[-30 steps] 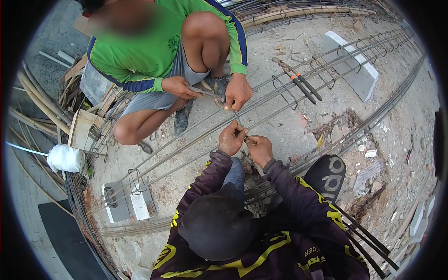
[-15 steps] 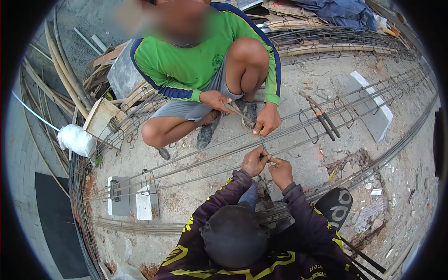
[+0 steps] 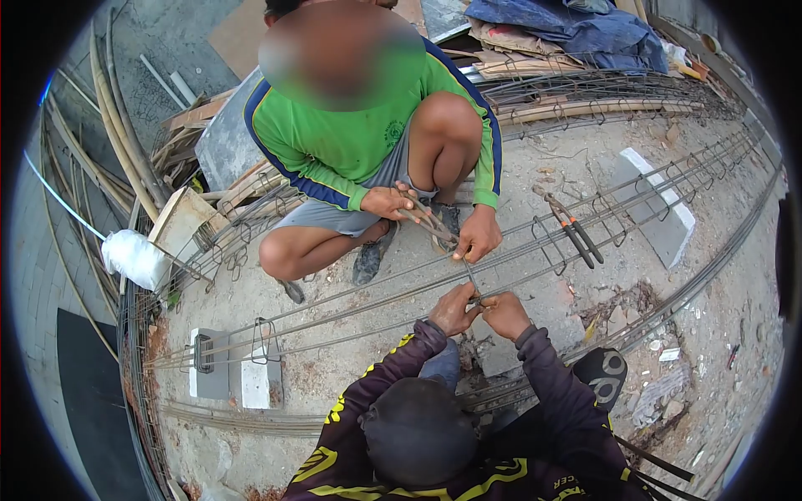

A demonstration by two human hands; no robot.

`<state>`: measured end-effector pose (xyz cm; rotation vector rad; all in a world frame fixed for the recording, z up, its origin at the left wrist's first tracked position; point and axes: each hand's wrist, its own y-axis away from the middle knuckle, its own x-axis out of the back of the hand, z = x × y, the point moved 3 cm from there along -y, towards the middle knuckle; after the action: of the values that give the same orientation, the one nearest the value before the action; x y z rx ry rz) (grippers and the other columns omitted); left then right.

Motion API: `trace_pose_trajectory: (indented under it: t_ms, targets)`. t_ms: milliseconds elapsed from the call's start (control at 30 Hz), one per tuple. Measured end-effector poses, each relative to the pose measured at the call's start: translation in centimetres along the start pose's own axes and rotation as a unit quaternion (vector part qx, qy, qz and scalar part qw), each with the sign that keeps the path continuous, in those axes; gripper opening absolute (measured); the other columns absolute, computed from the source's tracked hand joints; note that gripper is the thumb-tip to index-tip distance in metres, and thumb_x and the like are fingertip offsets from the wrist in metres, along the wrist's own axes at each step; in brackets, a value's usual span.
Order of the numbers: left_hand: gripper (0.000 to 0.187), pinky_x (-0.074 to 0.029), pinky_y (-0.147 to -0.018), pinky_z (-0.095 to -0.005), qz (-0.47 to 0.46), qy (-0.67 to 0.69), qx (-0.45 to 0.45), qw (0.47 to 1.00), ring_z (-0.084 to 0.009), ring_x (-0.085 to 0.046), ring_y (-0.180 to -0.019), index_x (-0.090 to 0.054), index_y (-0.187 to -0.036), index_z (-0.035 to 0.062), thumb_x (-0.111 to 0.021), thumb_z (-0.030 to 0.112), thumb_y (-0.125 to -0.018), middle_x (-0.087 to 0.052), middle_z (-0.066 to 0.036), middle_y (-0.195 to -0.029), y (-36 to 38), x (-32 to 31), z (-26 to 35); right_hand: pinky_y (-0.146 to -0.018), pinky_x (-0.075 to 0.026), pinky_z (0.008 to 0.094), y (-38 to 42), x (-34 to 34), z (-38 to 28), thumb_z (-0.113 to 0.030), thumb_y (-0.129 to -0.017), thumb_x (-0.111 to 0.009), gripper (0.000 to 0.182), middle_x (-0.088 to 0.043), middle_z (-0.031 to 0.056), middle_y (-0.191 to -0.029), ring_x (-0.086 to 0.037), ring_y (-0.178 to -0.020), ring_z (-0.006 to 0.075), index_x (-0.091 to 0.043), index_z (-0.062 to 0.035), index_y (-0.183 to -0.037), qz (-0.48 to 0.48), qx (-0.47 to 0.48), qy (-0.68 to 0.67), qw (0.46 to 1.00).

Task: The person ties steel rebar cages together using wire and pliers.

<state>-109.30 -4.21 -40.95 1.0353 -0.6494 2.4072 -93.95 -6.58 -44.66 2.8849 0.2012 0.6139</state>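
Note:
My left hand (image 3: 454, 309) is closed at the long steel bars (image 3: 376, 310), its fingertips on a thin metal piece (image 3: 469, 274). Against it, my right hand (image 3: 505, 316) is also closed; what it pinches is too small to name. Across the bars squats a person in a green shirt (image 3: 359, 146). One of that person's hands (image 3: 478, 234) grips the upper end of the thin piece, while the other (image 3: 388, 203) holds a long, narrow brownish object (image 3: 430, 222).
Orange-and-black-handled cutters (image 3: 576, 232) lie across the bars at right. White-edged blocks (image 3: 261, 380) (image 3: 660, 204) stand under both ends. A dark rounded shape (image 3: 422, 430) fills the bottom middle, and a black shoe (image 3: 597, 376) is at lower right.
The view has shifted slightly. The other person's head has lowered, and the long narrow object shows more clearly between that person's hands. My hands remain together at the bars.

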Motion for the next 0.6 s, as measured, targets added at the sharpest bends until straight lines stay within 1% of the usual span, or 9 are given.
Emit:
trace_pose_trajectory:
  t_ms: [100, 200, 300, 367, 433, 467, 533, 567, 600]
  targets:
    - [0.028, -0.048, -0.069, -0.0449, -0.011, 0.024, 0.032, 0.999, -0.0393, -0.060, -0.085, -0.051, -0.098, 0.0044, -0.071, 0.011, -0.081, -0.059, -0.016, -0.091, 0.3, -0.5, -0.4, -0.083, -0.052, 0.0426, 0.8, 2.1, -3.8, -0.017, -0.079, -0.065, 0.022, -0.069, 0.0223, -0.087, -0.067, -0.092, 0.0379, -0.074, -0.0038, -0.093, -0.033, -0.003, 0.106, 0.994]
    - [0.024, -0.047, -0.068, -0.0450, 0.005, 0.040, 0.011, 0.999, -0.0394, -0.060, -0.082, -0.051, -0.094, 0.0052, -0.071, 0.009, -0.081, -0.059, -0.015, -0.086, 0.1, 0.1, 0.0, -0.087, -0.051, 0.0441, 0.1, 2.8, -5.1, -0.018, -0.080, -0.064, 0.022, -0.069, 0.0222, -0.092, -0.066, -0.094, 0.0370, -0.074, -0.0044, -0.094, -0.078, -0.002, 0.188, 0.979]
    - [0.024, -0.046, -0.066, -0.0459, 0.008, 0.053, 0.040, 0.998, -0.0406, -0.060, -0.081, -0.051, -0.091, 0.0051, -0.072, 0.009, -0.081, -0.059, -0.017, -0.083, -0.2, -0.4, -0.8, -0.090, -0.050, 0.0451, -1.4, 2.9, -4.2, -0.019, -0.081, -0.065, 0.023, -0.069, 0.0225, -0.099, -0.065, -0.099, 0.0373, -0.074, -0.0062, -0.097, -0.101, 0.028, 0.257, 0.961]
    - [0.022, -0.045, -0.065, -0.0462, 0.021, 0.068, 0.033, 0.997, -0.0412, -0.060, -0.080, -0.051, -0.087, 0.0041, -0.071, 0.009, -0.081, -0.060, -0.018, -0.082, -0.4, -0.6, -1.0, -0.091, -0.050, 0.0456, -1.2, 3.9, -6.4, -0.021, -0.081, -0.068, 0.022, -0.068, 0.0227, -0.102, -0.064, -0.104, 0.0379, -0.073, -0.0061, -0.096, -0.137, 0.000, 0.261, 0.956]
    - [0.019, -0.046, -0.061, -0.0432, 0.028, 0.081, 0.046, 0.995, -0.0413, -0.060, -0.075, -0.052, -0.085, 0.0023, -0.071, 0.007, -0.082, -0.061, -0.018, -0.079, -0.5, 0.0, -0.1, -0.083, -0.053, 0.0445, -1.7, 4.2, -7.2, -0.018, -0.080, -0.069, 0.020, -0.069, 0.0229, -0.095, -0.066, -0.096, 0.0386, -0.071, 0.0006, -0.088, -0.120, 0.014, 0.281, 0.952]
    - [0.018, -0.046, -0.059, -0.0420, 0.037, 0.088, 0.044, 0.994, -0.0411, -0.060, -0.073, -0.053, -0.084, 0.0016, -0.070, 0.007, -0.082, -0.061, -0.018, -0.079, -0.4, -0.3, -0.1, -0.079, -0.054, 0.0443, -2.0, 4.3, -7.5, -0.017, -0.078, -0.069, 0.021, -0.069, 0.0233, -0.095, -0.067, -0.093, 0.0384, -0.069, 0.0027, -0.085, -0.126, 0.051, 0.307, 0.942]
    - [0.017, -0.046, -0.058, -0.0400, 0.044, 0.115, 0.049, 0.991, -0.0398, -0.061, -0.069, -0.053, -0.084, 0.0001, -0.070, 0.006, -0.082, -0.061, -0.018, -0.077, -0.3, -0.7, -0.5, -0.078, -0.053, 0.0438, -2.5, 4.2, -7.4, -0.009, -0.077, -0.065, 0.013, -0.069, 0.0212, -0.086, -0.067, -0.088, 0.0380, -0.073, -0.0022, -0.085, -0.115, 0.096, 0.330, 0.932]
    - [0.018, -0.047, -0.058, -0.0395, 0.037, 0.105, 0.065, 0.992, -0.0365, -0.063, -0.068, -0.055, -0.084, -0.0006, -0.070, 0.006, -0.082, -0.062, -0.017, -0.076, -0.4, -0.7, -0.5, -0.079, -0.052, 0.0441, -2.7, 4.8, -7.7, -0.010, -0.077, -0.065, 0.013, -0.069, 0.0199, -0.085, -0.067, -0.087, 0.0368, -0.073, -0.0031, -0.085, -0.128, 0.108, 0.342, 0.925]
    - [0.019, -0.047, -0.057, -0.0392, 0.053, 0.133, 0.074, 0.987, -0.0332, -0.063, -0.064, -0.055, -0.083, -0.0008, -0.072, 0.008, -0.082, -0.062, -0.016, -0.075, -0.5, -0.7, -0.3, -0.080, -0.050, 0.0443, -2.8, 5.4, -8.5, -0.011, -0.077, -0.066, 0.012, -0.069, 0.0186, -0.084, -0.067, -0.087, 0.0356, -0.073, -0.0041, -0.085, -0.138, 0.125, 0.357, 0.916]
